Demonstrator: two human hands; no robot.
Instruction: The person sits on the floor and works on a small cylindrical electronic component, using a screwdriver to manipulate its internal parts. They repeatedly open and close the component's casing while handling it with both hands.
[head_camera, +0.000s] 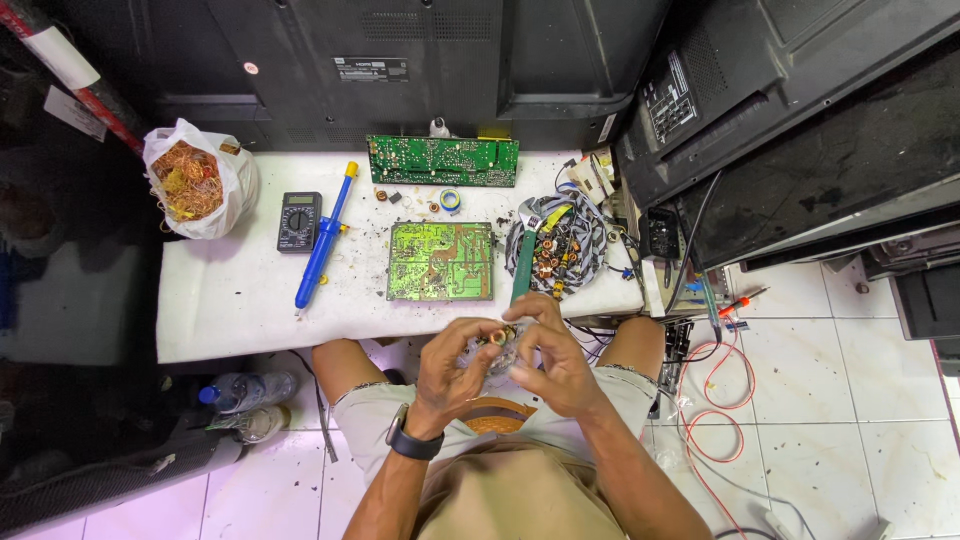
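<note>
So the person's left hand and right hand meet just below the table edge, fingers of both pinched on a small copper coil sitting right between them, about equally near each. Its axis is too small to read. A clear plastic bit underneath is mostly hidden by the palms.
</note>
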